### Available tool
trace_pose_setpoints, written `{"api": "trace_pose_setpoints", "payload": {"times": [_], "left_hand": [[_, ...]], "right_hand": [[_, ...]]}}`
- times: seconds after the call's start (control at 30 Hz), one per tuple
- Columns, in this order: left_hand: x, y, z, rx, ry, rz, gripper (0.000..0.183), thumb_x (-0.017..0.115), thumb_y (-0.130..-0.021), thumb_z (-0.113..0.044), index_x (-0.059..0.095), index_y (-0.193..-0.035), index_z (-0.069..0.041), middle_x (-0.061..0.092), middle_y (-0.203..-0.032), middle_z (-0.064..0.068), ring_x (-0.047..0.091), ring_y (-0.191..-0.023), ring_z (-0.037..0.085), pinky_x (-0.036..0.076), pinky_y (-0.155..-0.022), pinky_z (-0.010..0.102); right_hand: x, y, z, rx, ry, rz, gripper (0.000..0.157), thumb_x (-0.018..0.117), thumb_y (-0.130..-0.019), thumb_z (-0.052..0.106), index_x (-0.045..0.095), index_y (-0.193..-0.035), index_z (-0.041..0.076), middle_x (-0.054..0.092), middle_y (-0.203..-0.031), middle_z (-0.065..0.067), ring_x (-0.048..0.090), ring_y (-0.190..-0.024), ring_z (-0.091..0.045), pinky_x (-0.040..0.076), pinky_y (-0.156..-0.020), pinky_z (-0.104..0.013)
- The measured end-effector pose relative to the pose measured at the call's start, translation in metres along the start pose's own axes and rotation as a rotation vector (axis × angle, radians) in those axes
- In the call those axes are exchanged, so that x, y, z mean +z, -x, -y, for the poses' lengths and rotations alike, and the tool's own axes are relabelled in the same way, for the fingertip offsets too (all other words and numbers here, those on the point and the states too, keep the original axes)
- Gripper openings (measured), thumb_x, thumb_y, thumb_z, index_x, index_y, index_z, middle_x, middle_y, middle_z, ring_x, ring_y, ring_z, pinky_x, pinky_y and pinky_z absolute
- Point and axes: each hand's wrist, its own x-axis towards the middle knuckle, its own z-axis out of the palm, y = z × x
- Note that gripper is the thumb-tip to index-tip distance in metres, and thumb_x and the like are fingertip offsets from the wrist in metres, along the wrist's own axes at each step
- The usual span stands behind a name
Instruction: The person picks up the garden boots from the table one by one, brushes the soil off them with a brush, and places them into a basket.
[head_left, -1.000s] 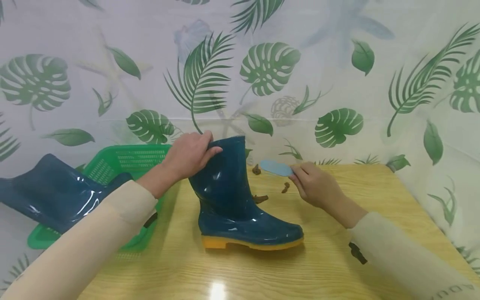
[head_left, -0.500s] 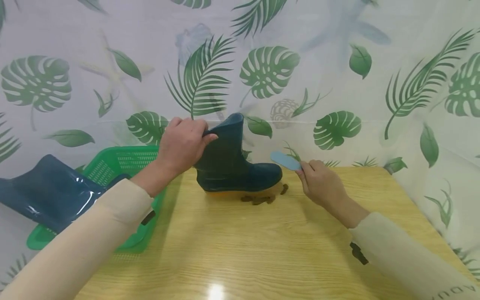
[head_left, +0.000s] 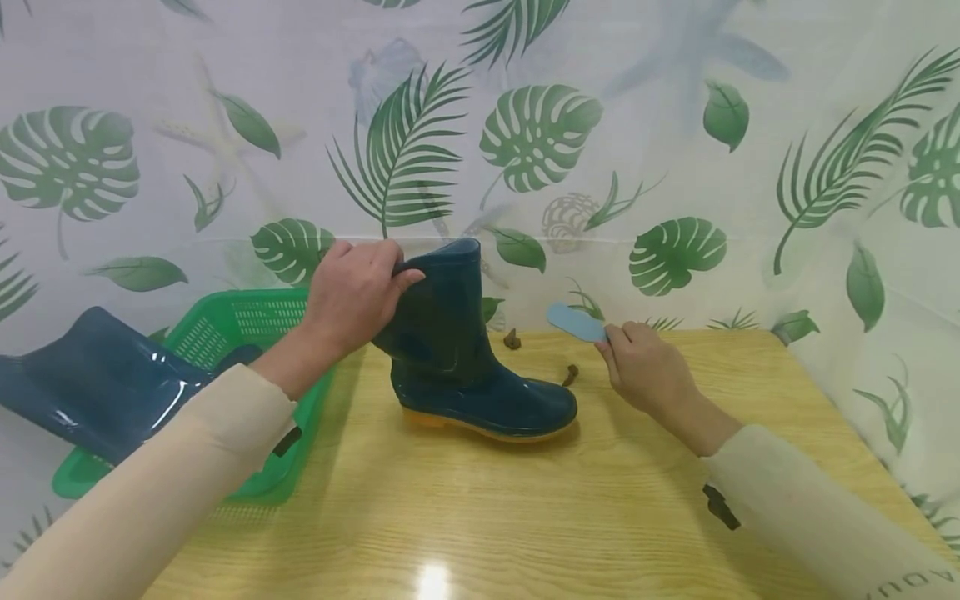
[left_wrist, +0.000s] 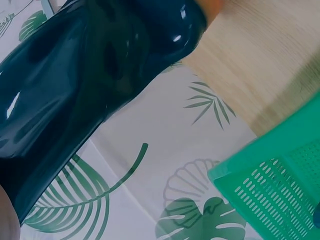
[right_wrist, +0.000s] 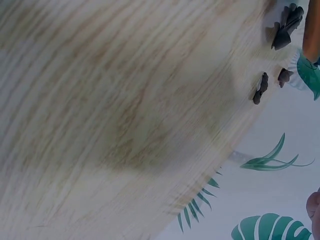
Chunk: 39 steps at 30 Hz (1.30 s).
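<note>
A dark teal rubber boot (head_left: 450, 350) with a yellow-orange sole stands upright in the head view, its toe to the right. My left hand (head_left: 354, 292) grips the top of its shaft, thumb on the near side. Whether the sole touches the table cannot be told. My right hand (head_left: 651, 367) pinches one end of a light-blue flat, round-ended piece (head_left: 576, 322), held to the right of the boot and apart from it. Small brown clumps lie behind the boot, one near its toe (head_left: 572, 375); the right wrist view shows a larger clump (right_wrist: 287, 27) near the sole (right_wrist: 312, 30).
On the left, a green plastic basket (head_left: 198, 333) has a second dark teal boot (head_left: 112, 387) lying across it. The wood-grain table (head_left: 525, 517) ends at a leaf-printed cloth (head_left: 600, 167) behind. My left forearm passes over the basket.
The boot swung up and away towards the back, showing several clumps in front of it, then came back nearer in my left hand. My right hand with the light-blue piece shifted slightly right.
</note>
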Motion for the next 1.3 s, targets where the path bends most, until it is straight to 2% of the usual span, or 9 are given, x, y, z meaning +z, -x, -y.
{"api": "trace_pose_setpoints", "payload": {"times": [0.17, 0.33, 0.47, 0.6, 0.7, 0.87, 1.1, 1.2, 1.3], "left_hand": [[0.004, 0.006, -0.004, 0.033, 0.003, -0.071, 0.034, 0.064, -0.097, -0.034, 0.057, -0.088, -0.003, 0.054, -0.066, 0.007, 0.057, -0.060, 0.026, 0.038, -0.064, 0.040], [0.006, 0.021, -0.010, 0.112, 0.044, -0.085, 0.042, 0.050, -0.104, -0.041, 0.057, -0.086, -0.003, 0.055, -0.066, 0.006, 0.056, -0.059, 0.024, 0.039, -0.064, 0.040], [-0.001, 0.033, -0.016, 0.129, 0.143, -0.089, 0.051, 0.039, -0.107, -0.045, 0.057, -0.082, -0.005, 0.053, -0.064, 0.005, 0.052, -0.056, 0.022, 0.038, -0.063, 0.039], [-0.015, 0.039, -0.025, 0.189, 0.276, -0.090, 0.051, 0.037, -0.108, -0.040, 0.055, -0.071, -0.010, 0.047, -0.057, 0.000, 0.046, -0.050, 0.016, 0.036, -0.058, 0.036], [-0.025, 0.037, -0.033, 0.212, 0.386, -0.020, 0.053, 0.035, -0.108, -0.039, 0.049, -0.063, -0.016, 0.039, -0.051, -0.006, 0.035, -0.045, 0.008, 0.029, -0.050, 0.028], [-0.033, 0.029, -0.040, 0.115, 0.534, 0.127, 0.057, 0.032, -0.108, -0.046, 0.042, -0.059, -0.018, 0.030, -0.050, -0.007, 0.021, -0.046, 0.001, 0.020, -0.048, 0.023], [-0.018, 0.029, -0.038, -0.003, 0.456, 0.252, 0.041, 0.055, -0.100, -0.022, 0.043, -0.062, -0.016, 0.031, -0.052, -0.006, 0.024, -0.047, 0.006, 0.023, -0.050, 0.026], [-0.008, 0.028, -0.042, -0.068, 0.430, 0.376, 0.036, 0.054, -0.101, -0.022, 0.046, -0.066, -0.016, 0.035, -0.055, -0.006, 0.032, -0.049, 0.009, 0.028, -0.052, 0.027], [0.010, 0.028, -0.051, -0.143, 0.423, 0.569, 0.026, 0.051, -0.103, -0.021, 0.053, -0.077, -0.014, 0.046, -0.064, -0.003, 0.044, -0.058, 0.014, 0.038, -0.058, 0.030]], "right_hand": [[0.001, 0.001, 0.000, 0.013, 0.007, 0.014, 0.022, 0.065, -0.093, 0.013, 0.064, -0.098, -0.009, 0.057, -0.074, -0.016, 0.056, -0.063, -0.030, 0.048, -0.047, -0.036], [0.001, 0.002, 0.000, 0.008, 0.006, 0.022, 0.021, 0.066, -0.093, 0.012, 0.063, -0.095, -0.009, 0.055, -0.071, -0.015, 0.052, -0.060, -0.028, 0.045, -0.046, -0.035], [0.000, 0.002, 0.001, 0.010, -0.006, 0.036, 0.020, 0.067, -0.092, 0.011, 0.063, -0.095, -0.008, 0.054, -0.071, -0.014, 0.051, -0.060, -0.028, 0.046, -0.047, -0.035], [-0.001, 0.003, 0.000, 0.026, -0.011, 0.055, 0.021, 0.066, -0.093, 0.012, 0.063, -0.096, -0.008, 0.055, -0.072, -0.015, 0.053, -0.062, -0.029, 0.047, -0.048, -0.036], [0.000, 0.003, 0.000, 0.032, -0.011, 0.075, 0.021, 0.065, -0.094, 0.013, 0.062, -0.096, -0.008, 0.055, -0.073, -0.015, 0.053, -0.063, -0.029, 0.048, -0.050, -0.037], [0.001, 0.002, 0.000, 0.016, -0.006, 0.073, 0.020, 0.064, -0.094, 0.012, 0.061, -0.095, -0.008, 0.054, -0.072, -0.015, 0.052, -0.062, -0.030, 0.048, -0.053, -0.039], [0.004, 0.005, 0.000, -0.008, -0.003, 0.043, 0.021, 0.065, -0.092, 0.013, 0.061, -0.094, -0.008, 0.052, -0.071, -0.014, 0.051, -0.061, -0.029, 0.046, -0.050, -0.037], [0.004, 0.005, -0.001, 0.001, -0.008, 0.059, 0.021, 0.065, -0.093, 0.012, 0.062, -0.096, -0.008, 0.053, -0.072, -0.014, 0.052, -0.063, -0.029, 0.047, -0.051, -0.037], [0.003, 0.006, 0.000, 0.018, -0.009, 0.091, 0.020, 0.065, -0.094, 0.013, 0.061, -0.097, -0.007, 0.054, -0.073, -0.014, 0.053, -0.064, -0.030, 0.048, -0.052, -0.038]]}}
